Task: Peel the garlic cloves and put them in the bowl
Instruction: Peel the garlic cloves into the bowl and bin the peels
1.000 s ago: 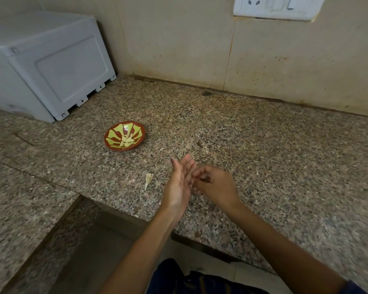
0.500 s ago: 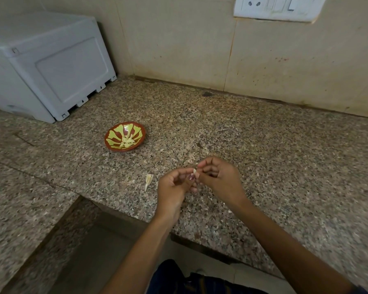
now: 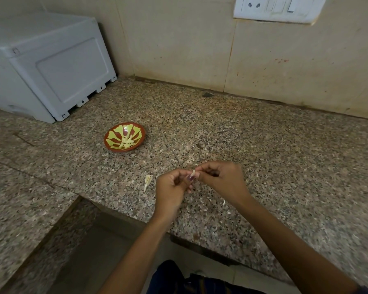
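My left hand and my right hand meet over the granite counter near its front edge. Between their fingertips they pinch a small pale garlic clove, mostly hidden by the fingers. A red bowl with a yellow-green pattern stands up and to the left of the hands and holds several peeled cloves. One more pale garlic piece lies on the counter just left of my left hand.
A grey plastic box stands at the back left against the wall. Small bits of garlic skin lie by my right wrist. The counter drops to a lower ledge at the left. A switch plate is on the wall.
A second ago my left hand was held flat and upright against the right. It has since curled, and both hands now pinch the clove between their fingertips.
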